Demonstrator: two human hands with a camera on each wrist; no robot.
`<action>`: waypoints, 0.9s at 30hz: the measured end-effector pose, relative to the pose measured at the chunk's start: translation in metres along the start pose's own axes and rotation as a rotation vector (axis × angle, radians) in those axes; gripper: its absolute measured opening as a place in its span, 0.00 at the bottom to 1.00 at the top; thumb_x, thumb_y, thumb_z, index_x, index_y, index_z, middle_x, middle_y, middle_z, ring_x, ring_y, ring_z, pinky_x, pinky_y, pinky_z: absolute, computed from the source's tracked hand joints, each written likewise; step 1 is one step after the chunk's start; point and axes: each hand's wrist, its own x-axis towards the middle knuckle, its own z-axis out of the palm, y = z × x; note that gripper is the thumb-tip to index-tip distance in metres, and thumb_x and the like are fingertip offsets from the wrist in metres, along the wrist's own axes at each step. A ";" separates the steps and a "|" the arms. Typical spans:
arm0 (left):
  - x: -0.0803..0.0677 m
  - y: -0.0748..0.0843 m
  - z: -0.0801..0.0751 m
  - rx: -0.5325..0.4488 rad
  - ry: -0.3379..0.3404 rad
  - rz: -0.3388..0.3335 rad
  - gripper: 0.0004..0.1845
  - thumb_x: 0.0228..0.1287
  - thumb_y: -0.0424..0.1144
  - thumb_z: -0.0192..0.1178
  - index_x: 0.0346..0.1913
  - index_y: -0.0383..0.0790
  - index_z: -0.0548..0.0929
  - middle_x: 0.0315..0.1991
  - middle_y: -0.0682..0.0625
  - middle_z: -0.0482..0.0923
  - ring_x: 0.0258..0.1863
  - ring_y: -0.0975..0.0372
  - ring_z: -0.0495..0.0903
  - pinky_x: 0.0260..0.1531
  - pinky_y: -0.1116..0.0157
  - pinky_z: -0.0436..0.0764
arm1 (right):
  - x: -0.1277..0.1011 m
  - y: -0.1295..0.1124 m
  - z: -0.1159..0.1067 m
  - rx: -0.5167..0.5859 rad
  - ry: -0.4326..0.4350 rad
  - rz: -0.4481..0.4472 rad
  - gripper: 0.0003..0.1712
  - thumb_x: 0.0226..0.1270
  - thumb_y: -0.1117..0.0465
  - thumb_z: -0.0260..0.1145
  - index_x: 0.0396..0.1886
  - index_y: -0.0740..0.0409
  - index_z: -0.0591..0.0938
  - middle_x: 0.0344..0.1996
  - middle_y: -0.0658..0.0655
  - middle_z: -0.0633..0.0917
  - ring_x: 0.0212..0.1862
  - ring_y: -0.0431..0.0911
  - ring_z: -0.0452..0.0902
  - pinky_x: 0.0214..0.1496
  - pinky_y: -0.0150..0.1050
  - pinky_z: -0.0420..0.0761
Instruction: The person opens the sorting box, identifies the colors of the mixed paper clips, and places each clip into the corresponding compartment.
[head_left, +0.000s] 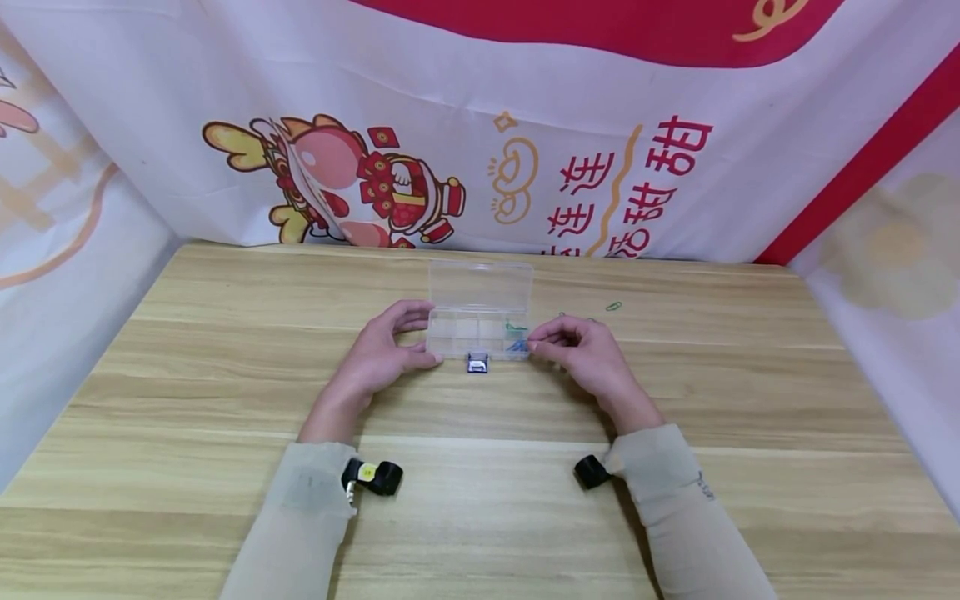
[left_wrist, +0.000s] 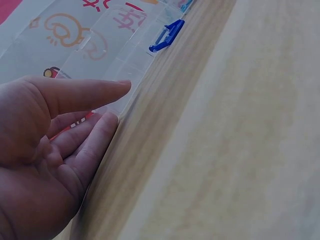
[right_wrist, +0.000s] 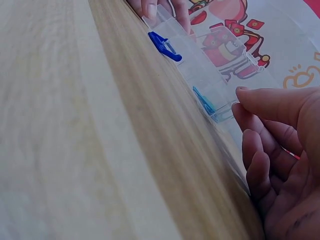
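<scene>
A clear plastic compartment box (head_left: 455,343) stands with its lid (head_left: 482,285) raised toward the back. Its dark blue latch (head_left: 477,363) sits at the front edge. In the right-hand compartments lie green paper clips (head_left: 514,327) and blue clips (head_left: 517,345). My left hand (head_left: 382,350) holds the box's left end, thumb at the front corner and fingers toward the back corner. At the right end, my right hand (head_left: 585,350) has thumb and index tips close together by the wall, other fingers loosely curled; I cannot tell whether they pinch anything.
A loose green paper clip (head_left: 613,306) lies on the wooden table (head_left: 480,517) behind my right hand, with more green bits (head_left: 562,315) partly hidden by that hand. A printed cloth (head_left: 360,75) hangs behind the table's back edge.
</scene>
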 end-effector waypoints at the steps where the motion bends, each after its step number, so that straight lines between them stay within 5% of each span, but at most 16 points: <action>1: 0.000 0.000 0.000 0.001 0.001 0.000 0.44 0.57 0.22 0.76 0.77 0.46 0.74 0.76 0.44 0.74 0.76 0.51 0.73 0.74 0.57 0.81 | 0.000 0.000 0.000 0.001 -0.002 -0.003 0.10 0.71 0.54 0.77 0.47 0.52 0.90 0.43 0.52 0.88 0.41 0.48 0.76 0.32 0.32 0.76; 8: 0.000 0.000 0.000 -0.002 0.004 0.005 0.44 0.57 0.22 0.76 0.77 0.46 0.73 0.76 0.44 0.74 0.76 0.51 0.73 0.74 0.58 0.81 | 0.003 0.009 -0.009 0.067 -0.007 -0.085 0.12 0.70 0.56 0.78 0.48 0.56 0.90 0.41 0.49 0.88 0.41 0.45 0.78 0.37 0.32 0.80; 16: -0.001 0.000 0.001 0.002 0.005 0.003 0.44 0.58 0.22 0.76 0.77 0.46 0.73 0.76 0.44 0.74 0.76 0.51 0.73 0.74 0.58 0.81 | 0.009 0.024 -0.034 0.321 0.061 -0.124 0.07 0.69 0.61 0.78 0.44 0.55 0.90 0.38 0.47 0.90 0.34 0.40 0.81 0.35 0.30 0.87; 23: -0.001 0.000 0.001 0.001 0.001 0.001 0.45 0.57 0.23 0.76 0.78 0.46 0.73 0.77 0.44 0.73 0.77 0.51 0.72 0.74 0.57 0.81 | 0.010 0.037 -0.064 0.468 0.235 -0.152 0.05 0.69 0.62 0.78 0.41 0.57 0.91 0.32 0.46 0.90 0.27 0.39 0.77 0.29 0.27 0.83; 27: -0.001 0.000 0.001 0.004 0.006 0.003 0.45 0.57 0.23 0.76 0.78 0.46 0.73 0.77 0.44 0.74 0.76 0.51 0.73 0.74 0.58 0.81 | 0.010 0.040 -0.071 0.443 0.313 -0.124 0.11 0.68 0.63 0.79 0.45 0.64 0.90 0.33 0.45 0.91 0.27 0.39 0.79 0.30 0.27 0.85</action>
